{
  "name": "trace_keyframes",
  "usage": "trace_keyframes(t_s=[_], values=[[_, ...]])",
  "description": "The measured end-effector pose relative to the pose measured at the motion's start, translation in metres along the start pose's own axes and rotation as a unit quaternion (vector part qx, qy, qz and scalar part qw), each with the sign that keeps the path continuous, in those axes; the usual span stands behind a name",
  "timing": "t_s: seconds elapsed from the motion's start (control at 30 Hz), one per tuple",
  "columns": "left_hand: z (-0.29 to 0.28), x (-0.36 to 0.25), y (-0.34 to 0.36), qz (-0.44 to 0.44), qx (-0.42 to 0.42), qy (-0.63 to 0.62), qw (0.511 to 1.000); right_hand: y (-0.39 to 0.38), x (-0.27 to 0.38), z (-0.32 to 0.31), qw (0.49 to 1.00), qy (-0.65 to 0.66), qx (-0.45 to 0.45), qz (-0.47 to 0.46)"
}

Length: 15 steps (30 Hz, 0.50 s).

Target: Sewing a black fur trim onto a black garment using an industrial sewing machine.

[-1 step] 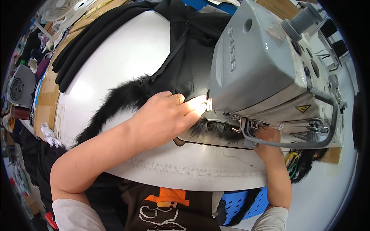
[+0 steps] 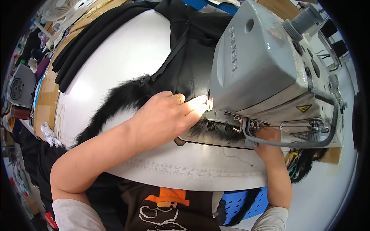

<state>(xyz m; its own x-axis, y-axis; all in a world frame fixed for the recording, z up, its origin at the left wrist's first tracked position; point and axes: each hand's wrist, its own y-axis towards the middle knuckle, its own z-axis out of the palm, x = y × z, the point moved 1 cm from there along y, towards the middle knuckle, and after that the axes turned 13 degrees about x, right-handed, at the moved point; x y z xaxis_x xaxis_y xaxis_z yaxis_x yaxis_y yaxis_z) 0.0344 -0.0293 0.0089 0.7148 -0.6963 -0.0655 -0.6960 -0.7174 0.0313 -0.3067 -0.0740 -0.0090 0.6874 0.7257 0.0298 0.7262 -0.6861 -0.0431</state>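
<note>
My left hand (image 2: 165,115) lies flat on a black garment (image 2: 185,65) edged with black fur trim (image 2: 115,100), its fingertips lit right beside the needle area of a grey sewing machine (image 2: 262,65). It presses the cloth down on the white table (image 2: 123,50). My right hand (image 2: 266,138) reaches in under the machine head on the right, touching the fur. Its fingers are mostly hidden by the machine and its wire guard.
Folded black cloth (image 2: 84,46) lies at the table's far left edge. A fan (image 2: 58,7) stands beyond it. A blue crate (image 2: 235,204) sits below the table's front edge, which carries a printed ruler scale (image 2: 173,167). Cluttered bags fill the left.
</note>
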Motion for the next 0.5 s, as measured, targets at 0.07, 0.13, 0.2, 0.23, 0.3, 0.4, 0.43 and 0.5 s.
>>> trace_keyframes(t_s=[0.07,0.13,0.2,0.23,0.3,0.4,0.43,0.5], values=[[0.001,-0.002,-0.001,-0.001,-0.004,-0.018,1.000,0.001,0.003,-0.006,0.999,0.034,0.020,-0.014],[0.001,-0.002,0.000,-0.004,-0.008,-0.008,1.000,0.000,0.007,-0.010,0.998,0.055,0.008,-0.033],[0.003,-0.001,0.000,-0.011,-0.013,0.001,1.000,-0.001,0.012,-0.018,0.998,0.050,0.045,-0.003],[0.007,-0.001,0.000,-0.011,-0.012,0.007,1.000,0.001,0.016,-0.019,0.998,0.015,0.055,-0.021],[0.005,-0.001,0.001,-0.016,-0.015,0.015,1.000,0.010,0.036,-0.036,0.993,-0.043,0.104,-0.022],[0.004,-0.002,0.001,-0.018,-0.013,0.004,1.000,0.023,0.060,-0.022,0.995,-0.088,0.026,-0.038],[0.007,-0.002,0.002,-0.016,-0.048,0.019,0.999,0.029,0.068,-0.021,0.995,-0.090,0.026,-0.036],[0.010,-0.004,0.000,-0.014,-0.081,0.036,0.996,0.041,0.079,-0.020,0.999,0.027,0.034,-0.030]])
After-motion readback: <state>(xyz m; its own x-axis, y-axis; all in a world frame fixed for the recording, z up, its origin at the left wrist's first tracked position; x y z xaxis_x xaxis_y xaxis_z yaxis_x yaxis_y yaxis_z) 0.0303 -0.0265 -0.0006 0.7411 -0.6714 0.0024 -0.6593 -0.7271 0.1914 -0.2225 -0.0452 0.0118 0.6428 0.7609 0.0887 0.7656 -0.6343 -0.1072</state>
